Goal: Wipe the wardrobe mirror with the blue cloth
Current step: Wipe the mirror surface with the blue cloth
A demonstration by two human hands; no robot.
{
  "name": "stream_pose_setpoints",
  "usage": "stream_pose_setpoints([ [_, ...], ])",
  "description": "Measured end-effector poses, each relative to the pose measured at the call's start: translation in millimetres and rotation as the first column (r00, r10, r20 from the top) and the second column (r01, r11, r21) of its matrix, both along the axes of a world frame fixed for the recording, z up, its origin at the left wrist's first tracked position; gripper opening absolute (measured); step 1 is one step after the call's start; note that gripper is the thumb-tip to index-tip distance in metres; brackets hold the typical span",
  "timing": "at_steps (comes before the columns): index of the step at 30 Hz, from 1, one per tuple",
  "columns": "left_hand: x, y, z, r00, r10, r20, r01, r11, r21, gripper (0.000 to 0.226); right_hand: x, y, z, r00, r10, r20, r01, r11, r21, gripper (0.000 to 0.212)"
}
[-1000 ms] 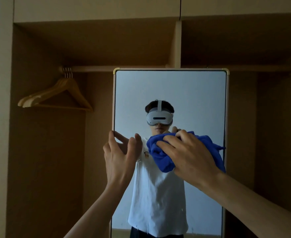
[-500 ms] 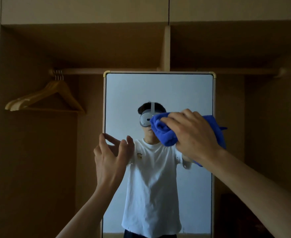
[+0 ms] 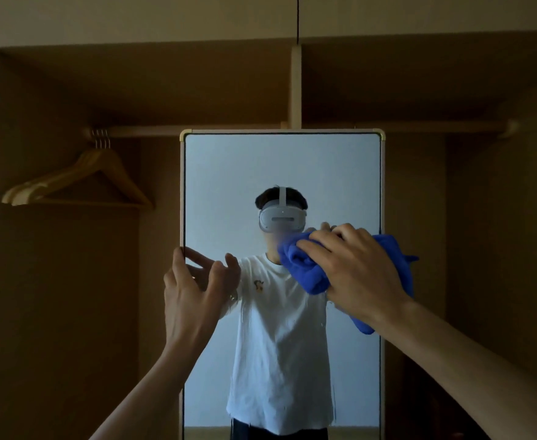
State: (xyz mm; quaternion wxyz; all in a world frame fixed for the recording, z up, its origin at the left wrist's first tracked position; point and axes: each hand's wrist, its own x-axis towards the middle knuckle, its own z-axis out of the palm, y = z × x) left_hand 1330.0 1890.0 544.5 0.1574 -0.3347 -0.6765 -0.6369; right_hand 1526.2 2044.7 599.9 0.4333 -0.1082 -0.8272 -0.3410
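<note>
Pressing blue cloth (image 3: 305, 268), bunched under curled right hand (image 3: 356, 274), at mirror's (image 3: 280, 173) 3 o'clock; bracing 9 o'clock edge with loosely spread, empty left hand (image 3: 194, 290); best swept flat, strokes overlapping.

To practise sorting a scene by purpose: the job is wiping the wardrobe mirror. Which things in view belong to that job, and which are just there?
In the job: mirror; blue cloth, against the glass; right hand gripping it; left hand at the mirror's left edge.
Just there: wooden hangers; hanging rail; wardrobe divider.
</note>
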Motion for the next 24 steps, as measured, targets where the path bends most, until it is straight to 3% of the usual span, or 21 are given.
stream_pose_setpoints([
  [9,8.1,6.0,2.6,0.999,0.025,0.026,-0.025,1.0,0.014,0.096,6.9,7.8,50.1,0.989,-0.105,-0.103,0.107,0.994,0.019,0.039],
  [18,11.1,6.3,1.6,0.999,0.045,0.019,-0.045,0.999,0.006,0.097,31.0,1.7,2.1,0.997,-0.023,0.07,0.024,0.999,-0.023,0.039],
  [24,13.7,6.7,3.1,0.998,0.058,0.029,-0.058,0.998,0.009,0.098,33.9,5.4,32.7,0.998,-0.05,0.038,0.051,0.998,-0.034,0.044],
])
